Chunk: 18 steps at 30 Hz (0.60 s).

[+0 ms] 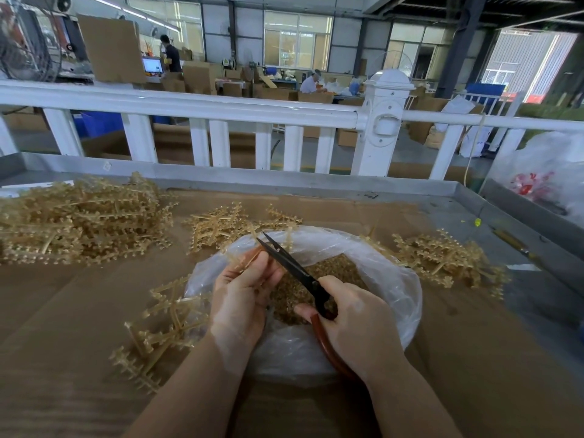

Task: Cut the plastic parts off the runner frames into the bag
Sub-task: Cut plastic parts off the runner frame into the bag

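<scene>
Left hand [243,289] pinches a frame [249,259] over the bag [388,279], frame centre. Right hand [354,320] grips scissors [294,267], blades slightly apart beside the frame. Risk: blades sit near the left fingers; cut parts could fly past the bag rim.

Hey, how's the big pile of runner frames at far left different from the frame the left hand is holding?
The far-left pile is many frames heaped on the cardboard, untouched; the held frame is a single one, gripped by the left hand above the bag.

The pile lies clear of the scissors; the held frame sits at their open blades.

Both are the same translucent tan plastic.
</scene>
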Available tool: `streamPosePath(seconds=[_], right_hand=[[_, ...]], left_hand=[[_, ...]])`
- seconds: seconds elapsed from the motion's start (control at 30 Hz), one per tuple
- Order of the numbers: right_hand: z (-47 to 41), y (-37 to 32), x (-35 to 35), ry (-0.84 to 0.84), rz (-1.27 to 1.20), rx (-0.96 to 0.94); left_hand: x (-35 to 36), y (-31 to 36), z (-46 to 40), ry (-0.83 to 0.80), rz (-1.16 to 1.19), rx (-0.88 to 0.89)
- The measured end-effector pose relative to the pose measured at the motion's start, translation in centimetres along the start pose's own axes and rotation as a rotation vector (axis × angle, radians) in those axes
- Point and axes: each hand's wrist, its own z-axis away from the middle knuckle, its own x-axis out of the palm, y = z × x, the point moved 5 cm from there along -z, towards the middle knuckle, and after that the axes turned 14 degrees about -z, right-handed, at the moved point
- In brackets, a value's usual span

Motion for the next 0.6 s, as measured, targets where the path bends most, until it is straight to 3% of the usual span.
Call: streamPosePath(seconds=[0.2,0.6], right_hand=[[-0.03,-0.12,0.11,0.003,0.007,-0.016],[-0.04,-0.17,0.07,0.068,0.051,-0.021]], left_hand=[[-0.11,-0.50,-0.08,0.019,-0.004,-0.077],[0.74,-0.42,0.32,-0.113,-0.095,-0.069]])
